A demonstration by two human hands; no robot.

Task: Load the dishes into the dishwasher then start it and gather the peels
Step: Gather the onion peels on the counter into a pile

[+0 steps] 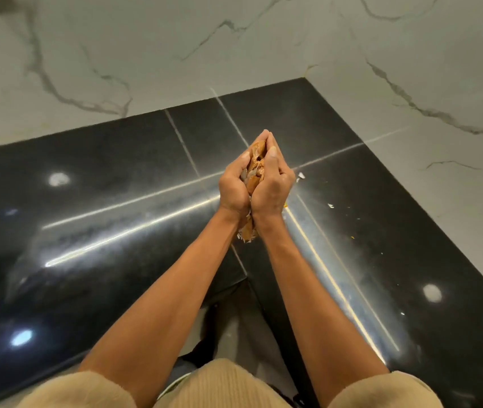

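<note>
A bundle of brown and white peels [255,169] is pressed between my two hands, held above a glossy black counter [116,187]. My left hand [232,188] cups the bundle from the left. From the right, my right hand [271,184] closes against it, fingertips meeting at the top. Some peel ends [246,231] hang out below my wrists. A few small white and yellow peel scraps [301,175] lie on the counter just right of my hands.
The black counter sits in a corner of white marble walls [175,54], one behind and one on the right. More tiny scraps [330,205] dot the counter's right part. Ceiling lights reflect in the surface. The counter's near edge runs below my forearms.
</note>
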